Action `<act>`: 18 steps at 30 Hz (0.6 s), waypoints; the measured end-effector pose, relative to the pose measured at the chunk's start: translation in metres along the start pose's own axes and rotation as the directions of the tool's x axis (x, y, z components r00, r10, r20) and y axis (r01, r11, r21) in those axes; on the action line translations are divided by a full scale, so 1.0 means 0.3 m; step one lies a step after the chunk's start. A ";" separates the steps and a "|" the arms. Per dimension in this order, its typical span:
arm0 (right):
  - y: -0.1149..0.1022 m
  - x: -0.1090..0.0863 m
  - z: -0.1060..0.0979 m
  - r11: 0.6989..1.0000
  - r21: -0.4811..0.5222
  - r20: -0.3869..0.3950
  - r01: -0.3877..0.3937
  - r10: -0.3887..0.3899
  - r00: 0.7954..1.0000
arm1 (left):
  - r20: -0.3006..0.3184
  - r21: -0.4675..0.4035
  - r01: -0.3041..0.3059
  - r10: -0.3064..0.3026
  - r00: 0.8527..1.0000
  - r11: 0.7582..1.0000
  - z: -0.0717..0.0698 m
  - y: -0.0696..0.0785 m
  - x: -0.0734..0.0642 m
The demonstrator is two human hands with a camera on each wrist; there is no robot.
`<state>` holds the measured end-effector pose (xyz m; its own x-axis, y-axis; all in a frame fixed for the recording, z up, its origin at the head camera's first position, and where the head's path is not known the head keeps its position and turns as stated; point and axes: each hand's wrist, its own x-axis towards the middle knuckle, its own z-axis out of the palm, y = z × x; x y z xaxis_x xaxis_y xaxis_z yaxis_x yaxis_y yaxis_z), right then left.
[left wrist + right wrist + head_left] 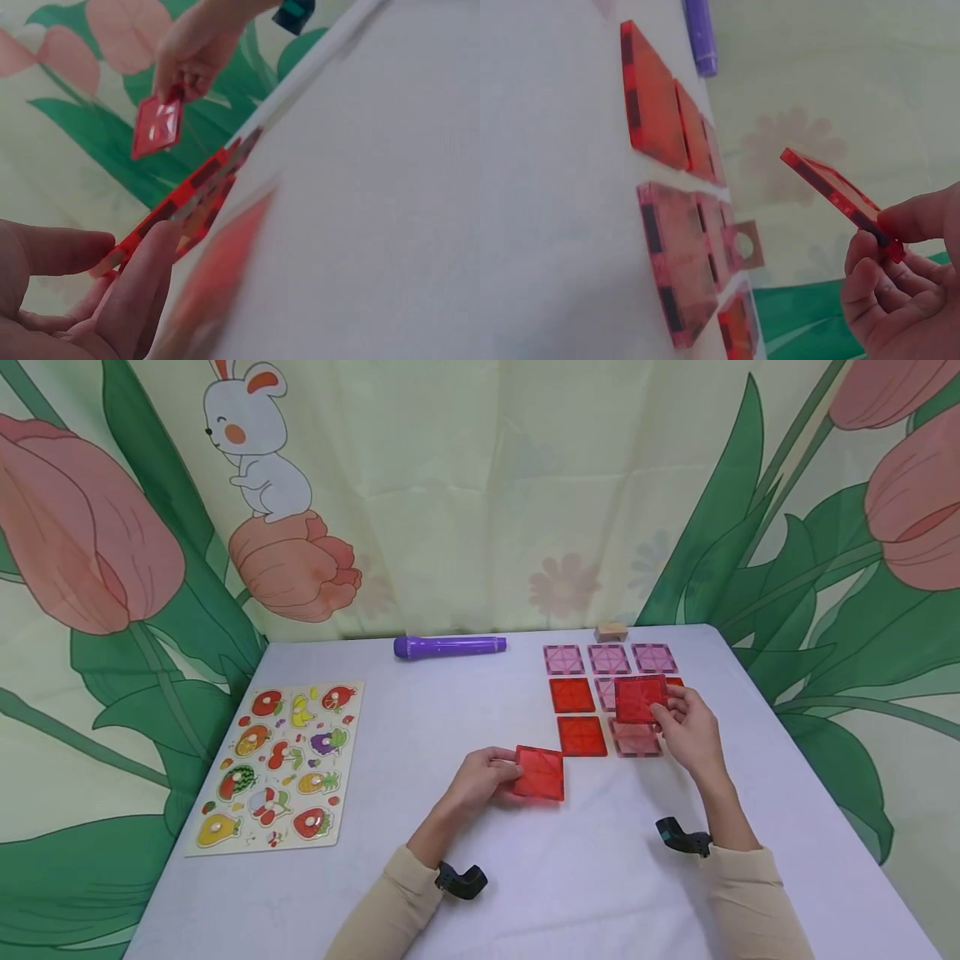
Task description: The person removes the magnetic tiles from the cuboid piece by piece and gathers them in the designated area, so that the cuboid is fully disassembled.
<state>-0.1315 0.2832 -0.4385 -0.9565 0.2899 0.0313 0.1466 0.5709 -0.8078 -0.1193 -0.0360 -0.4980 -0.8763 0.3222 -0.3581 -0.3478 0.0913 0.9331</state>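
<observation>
My left hand (480,781) pinches a red translucent square magnetic tile (540,772) by its left edge, low over the table's middle. My right hand (690,731) holds another red square tile (639,700) between thumb and fingers, raised above the laid-out tiles; it also shows in the right wrist view as a tilted red tile (840,199). Beneath lie rows of tiles: pink ones (608,659) at the back, then red tiles (572,695) and pink ones mixed. A pink tile (636,740) is in front. The raised tile and right hand partly hide the middle row.
A small wooden block (611,632) with a hole stands behind the tiles. At the back edge lies a purple microphone-shaped stick (450,647). On the left is a fruit puzzle board (288,768). A printed fabric backdrop (450,510) rises behind the white-covered table (420,710).
</observation>
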 end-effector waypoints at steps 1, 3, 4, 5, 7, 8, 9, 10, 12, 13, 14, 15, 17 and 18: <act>0.011 0.000 -0.010 1.000 -0.002 -0.011 -0.012 0.012 1.000 | 0.003 -0.015 0.006 -0.006 1.000 1.000 0.009 -0.001 -0.001; 0.036 -0.001 -0.029 0.999 -0.003 -0.025 -0.040 0.040 0.999 | 0.012 -0.041 0.008 -0.008 1.000 0.999 0.026 -0.005 -0.003; 0.051 -0.001 -0.038 0.998 -0.001 -0.031 -0.056 0.056 0.998 | 0.013 -0.049 0.008 -0.007 1.000 0.999 0.034 -0.006 -0.004; 0.066 -0.003 -0.048 0.997 -0.004 -0.038 -0.071 0.071 0.997 | 0.018 -0.062 0.012 -0.011 1.000 0.998 0.042 -0.008 -0.005; 0.096 -0.003 -0.067 0.995 -0.006 -0.046 -0.099 0.099 0.994 | 0.024 -0.077 0.019 -0.017 1.000 0.997 0.055 -0.010 -0.008; 0.110 -0.002 -0.076 0.994 -0.006 -0.048 -0.111 0.111 0.993 | 0.030 -0.084 0.020 -0.017 0.999 0.996 0.061 -0.012 -0.009; 0.124 0.000 -0.085 0.992 -0.008 -0.052 -0.125 0.124 0.991 | 0.035 -0.086 0.019 -0.016 0.999 0.996 0.066 -0.014 -0.010; 0.137 0.001 -0.094 0.991 -0.012 -0.056 -0.136 0.135 0.989 | 0.039 -0.088 0.018 -0.015 0.999 0.996 0.071 -0.017 -0.009; 0.160 0.007 -0.112 0.986 -0.018 -0.052 -0.167 0.165 0.985 | 0.047 -0.078 0.013 -0.010 0.999 0.997 0.081 -0.021 -0.010; 0.172 0.008 -0.120 0.983 -0.021 -0.052 -0.184 0.183 0.982 | 0.050 -0.068 0.010 -0.007 0.999 0.998 0.086 -0.022 -0.010; 0.182 0.010 -0.127 0.979 -0.025 -0.049 -0.202 0.201 0.978 | 0.053 -0.059 0.007 -0.004 0.999 0.998 0.091 -0.024 -0.009; 0.192 0.011 -0.132 0.975 -0.031 -0.044 -0.219 0.217 0.975 | 0.055 -0.056 0.006 -0.003 0.998 0.998 0.096 -0.026 -0.007; 0.210 0.012 -0.140 0.970 -0.043 -0.031 -0.239 0.237 0.971 | 0.061 -0.054 0.009 -0.006 0.998 0.998 0.108 -0.027 -0.007; 0.218 0.012 -0.142 0.968 -0.049 -0.026 -0.245 0.244 0.969 | 0.061 -0.058 0.010 -0.007 0.998 0.998 0.114 -0.028 -0.006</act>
<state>-0.1147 0.3542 -0.4661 -0.8848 0.4406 -0.1515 0.3889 0.5192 -0.7611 -0.1033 -0.0051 -0.5040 -0.8522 0.3782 -0.3617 -0.3752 0.0402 0.9261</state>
